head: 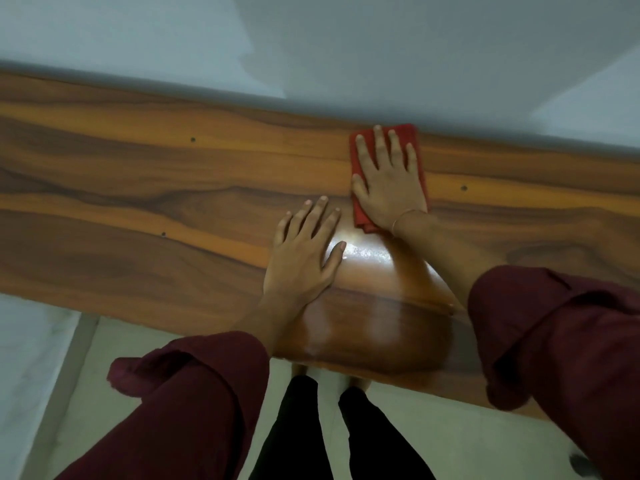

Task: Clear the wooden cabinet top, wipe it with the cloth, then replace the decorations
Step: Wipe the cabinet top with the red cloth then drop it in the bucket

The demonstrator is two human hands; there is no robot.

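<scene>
Right hand [389, 188] is down flat on the red cloth [410, 133], palm to the fabric, fingers [380, 143] straight and fanned, pressing it onto the wooden cabinet top [138, 188]. No curl and no pinch, just an open palm on cloth. The cloth lies under that palm and those fingers. Its far edge pokes out just past the fingertips, close up to the pale wall [311, 46], and a folded end shows below the thumb, by the wrist. There's a thin bracelet [405, 216] on that wrist.

Left hand [301, 258] sits bare on the wood, just beside the cloth's near end, its fingers [320, 213] spread and straight, thumb out to the side, holding nothing. A bright glossy patch [363, 251] shines right beside that thumb. Well out past the left little finger, small dark dots [193, 139] mark the wood, possibly screw holes, though the blur makes it hard to say. Rolled maroon sleeves [194, 393] cover both forearms.
</scene>
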